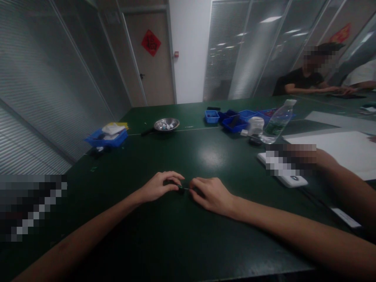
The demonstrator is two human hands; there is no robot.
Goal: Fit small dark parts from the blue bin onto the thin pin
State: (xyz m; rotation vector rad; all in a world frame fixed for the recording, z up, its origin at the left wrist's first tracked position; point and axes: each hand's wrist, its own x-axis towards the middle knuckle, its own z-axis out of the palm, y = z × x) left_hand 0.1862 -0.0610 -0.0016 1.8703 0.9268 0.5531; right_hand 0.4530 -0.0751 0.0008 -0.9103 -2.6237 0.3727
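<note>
Over the dark green table (164, 231), my left hand (160, 187) pinches a small dark object (180, 189) with a hint of green between thumb and fingers. Its kind is too small and dim to make out. From its right side a thin pale piece (187, 189) runs to the fingertips of my right hand (210, 194). Those fingers are closed on the end of it, and my right forearm rests low over the table. The two hands are a short gap apart, with the fingertips facing each other.
Beyond my hands stand a metal bowl (166, 125) of small pieces and a blue tray (113, 139). Blue bins (235, 123) and a plastic bottle (277, 122) are at back right. Another person's arm (343, 172) reaches over a white device (289, 178); someone sits farther back.
</note>
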